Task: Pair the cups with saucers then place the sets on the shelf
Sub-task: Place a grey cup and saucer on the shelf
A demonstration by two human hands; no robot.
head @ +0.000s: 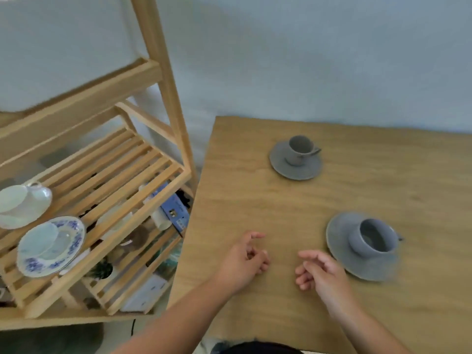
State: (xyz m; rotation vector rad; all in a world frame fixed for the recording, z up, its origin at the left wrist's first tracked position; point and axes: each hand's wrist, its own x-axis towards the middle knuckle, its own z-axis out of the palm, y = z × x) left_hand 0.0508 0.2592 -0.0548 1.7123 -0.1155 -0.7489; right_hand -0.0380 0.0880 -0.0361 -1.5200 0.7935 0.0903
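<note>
Two grey sets stand on the wooden table [245, 190]. A small grey cup [298, 149] sits on a grey saucer [283, 167] at the far middle. A wider blue-grey cup [373, 238] rests on a blue-grey saucer [339, 233] nearer me on the right. On the slatted shelf [115, 164] to the left are a white cup on a white saucer [23, 203] and a pale cup on a blue-patterned saucer [51, 246]. My left hand [245, 259] and my right hand [319, 272] hover over the table's front with fingers loosely curled, holding nothing. The right hand is just left of the near saucer.
The wooden rack's upright post [168, 98] stands between the shelf and the table's left edge. A lower shelf holds a blue box [173, 208] and several small items. A pale wall runs behind the table.
</note>
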